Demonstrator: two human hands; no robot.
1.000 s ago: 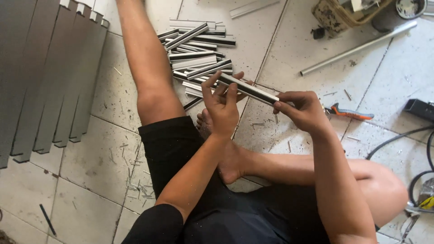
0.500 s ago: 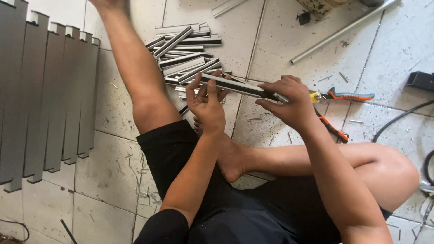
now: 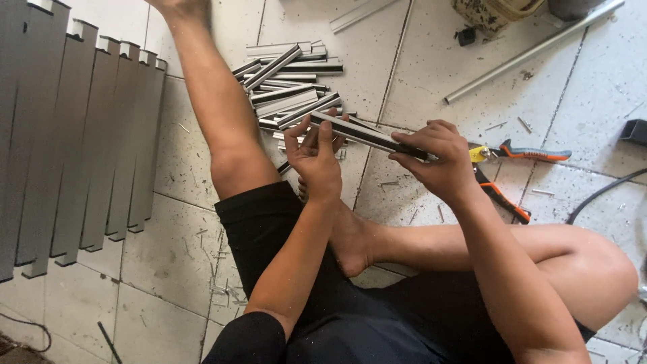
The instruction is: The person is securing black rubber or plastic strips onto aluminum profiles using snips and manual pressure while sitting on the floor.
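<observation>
While both hands grip one short metal strip (image 3: 367,135) over the pile (image 3: 290,87) on the floor, left hand (image 3: 317,158) pinches its left end, right hand (image 3: 438,158) the right; looks mid-fitting, wants steady alignment

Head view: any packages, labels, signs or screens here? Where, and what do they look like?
No packages, signs or screens show.
Possible label: small yellow patch at the pivot of the orange-handled pliers, right of the right hand; too small to be sure.
Tan container at the top edge: cropped, no label visible.
Short grey metal strip with black insert, held by both hands: plain.
</observation>
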